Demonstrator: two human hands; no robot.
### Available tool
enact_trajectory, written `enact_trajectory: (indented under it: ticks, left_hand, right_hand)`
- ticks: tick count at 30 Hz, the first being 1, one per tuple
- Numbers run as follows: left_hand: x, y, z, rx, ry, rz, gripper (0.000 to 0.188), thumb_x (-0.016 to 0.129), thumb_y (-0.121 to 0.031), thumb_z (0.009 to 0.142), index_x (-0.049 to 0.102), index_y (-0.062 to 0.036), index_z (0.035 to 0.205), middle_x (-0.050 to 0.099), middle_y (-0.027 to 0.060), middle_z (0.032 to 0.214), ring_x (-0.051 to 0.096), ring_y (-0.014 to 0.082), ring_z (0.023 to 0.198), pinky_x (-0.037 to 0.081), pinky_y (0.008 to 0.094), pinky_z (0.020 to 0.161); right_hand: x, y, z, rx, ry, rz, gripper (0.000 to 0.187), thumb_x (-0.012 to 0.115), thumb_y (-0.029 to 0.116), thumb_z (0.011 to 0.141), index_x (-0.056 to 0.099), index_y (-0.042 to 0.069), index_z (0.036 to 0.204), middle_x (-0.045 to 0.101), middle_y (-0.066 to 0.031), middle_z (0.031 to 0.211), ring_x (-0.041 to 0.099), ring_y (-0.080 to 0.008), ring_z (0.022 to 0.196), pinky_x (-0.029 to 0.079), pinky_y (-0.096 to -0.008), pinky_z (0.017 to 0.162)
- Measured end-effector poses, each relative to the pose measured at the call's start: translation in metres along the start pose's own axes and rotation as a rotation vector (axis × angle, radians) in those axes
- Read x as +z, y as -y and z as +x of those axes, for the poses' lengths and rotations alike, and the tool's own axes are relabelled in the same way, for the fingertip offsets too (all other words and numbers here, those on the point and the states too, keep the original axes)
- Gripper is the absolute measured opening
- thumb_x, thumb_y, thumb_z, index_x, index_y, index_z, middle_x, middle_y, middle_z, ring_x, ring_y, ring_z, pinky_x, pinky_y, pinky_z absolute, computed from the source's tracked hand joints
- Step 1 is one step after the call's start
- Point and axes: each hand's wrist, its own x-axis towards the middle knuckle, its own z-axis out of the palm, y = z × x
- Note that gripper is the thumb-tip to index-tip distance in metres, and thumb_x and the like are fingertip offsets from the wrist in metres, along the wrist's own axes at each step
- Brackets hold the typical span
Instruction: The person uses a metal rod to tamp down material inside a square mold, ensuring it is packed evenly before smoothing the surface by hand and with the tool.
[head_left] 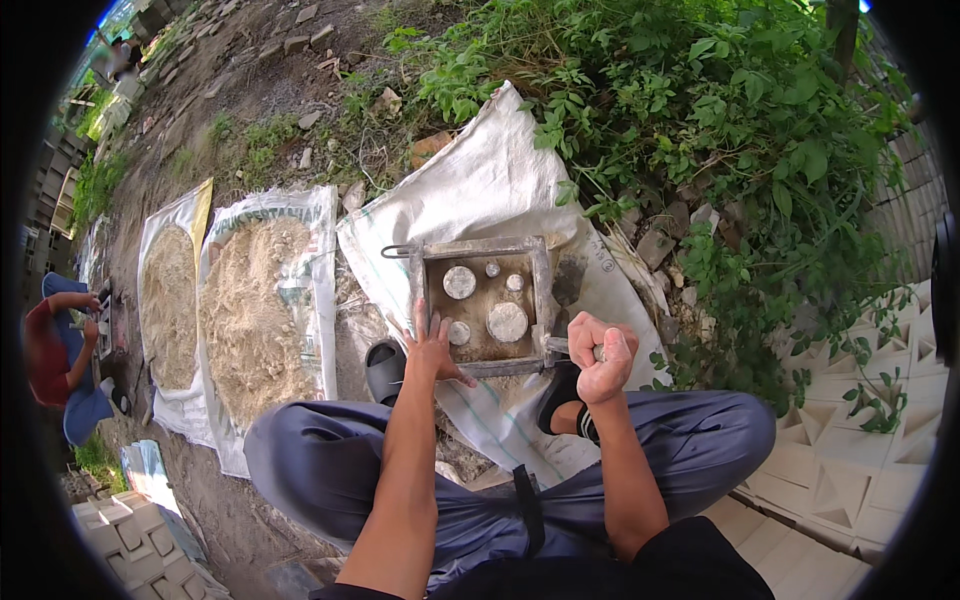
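Observation:
A square wooden frame mould lies on a white woven sack before me. Inside it several pale round discs of different sizes, among them a large disc, rest on a brownish bed. Against the frame's left side and near corner presses my left hand, fingers spread. My right hand is closed in a fist around a short-handled tool. Its greyish metal end points at the frame's right side near the lower corner; I cannot tell whether it touches. The fist hides most of the handle, so its kind is unclear.
Two sacks to the left bear heaps of sandy powder. Leafy plants and stones crowd the far right. Pale patterned blocks are stacked at the right. At the far left another person sits working. My sandalled feet flank the mould.

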Motion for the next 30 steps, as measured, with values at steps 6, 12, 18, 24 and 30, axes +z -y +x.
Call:
enact_trajectory:
  ticks: [6,12,18,24,30]
  left_hand:
    - [0.004,0.003,-0.005,0.030,-0.052,-0.029,0.146,0.081,-0.073,0.033,0.022,-0.0072,0.150,0.012,0.0113,0.159,-0.021,0.0337,0.143,0.013,0.0642,0.112]
    - [-0.004,-0.004,-0.005,0.046,-0.047,-0.010,0.147,0.080,-0.074,0.033,0.022,-0.0058,0.149,0.013,0.0111,0.158,-0.021,0.0346,0.143,0.013,0.0636,0.112]
    - [-0.001,-0.002,-0.002,0.045,-0.051,0.009,0.146,0.079,-0.075,0.034,0.023,-0.0044,0.149,0.012,0.0127,0.158,-0.022,0.0354,0.143,0.013,0.0636,0.112]
    - [-0.001,-0.001,-0.005,0.043,-0.058,-0.004,0.147,0.079,-0.075,0.034,0.022,-0.0045,0.149,0.012,0.0138,0.158,-0.023,0.0355,0.142,0.013,0.0635,0.112]
    - [-0.003,-0.002,-0.005,0.044,-0.047,-0.015,0.146,0.080,-0.074,0.034,0.022,-0.0051,0.149,0.012,0.0135,0.158,-0.022,0.0355,0.143,0.013,0.0638,0.112]
  right_hand:
    - [0.001,-0.020,-0.004,0.023,0.040,-0.147,0.054,0.030,0.036,0.093,0.030,0.007,0.048,0.033,-0.0029,0.046,0.028,-0.0187,0.044,0.026,-0.0315,0.048]
    - [-0.012,-0.039,-0.008,0.089,0.014,-0.081,0.056,0.032,0.042,0.093,0.029,0.005,0.050,0.032,-0.0031,0.045,0.029,-0.0171,0.049,0.028,-0.0311,0.051]
    - [-0.013,-0.022,-0.009,-0.047,-0.048,0.002,0.057,0.032,0.042,0.093,0.029,0.005,0.049,0.032,-0.0017,0.047,0.031,-0.0163,0.049,0.027,-0.0299,0.049]
    - [-0.007,-0.007,-0.008,0.077,-0.063,-0.064,0.059,0.031,0.044,0.092,0.030,0.006,0.048,0.034,-0.0031,0.044,0.031,-0.0182,0.055,0.029,-0.0320,0.056]
    - [-0.011,-0.034,-0.005,0.139,-0.025,-0.063,0.056,0.032,0.042,0.091,0.029,0.006,0.048,0.033,-0.0030,0.043,0.029,-0.0175,0.054,0.029,-0.0301,0.058]
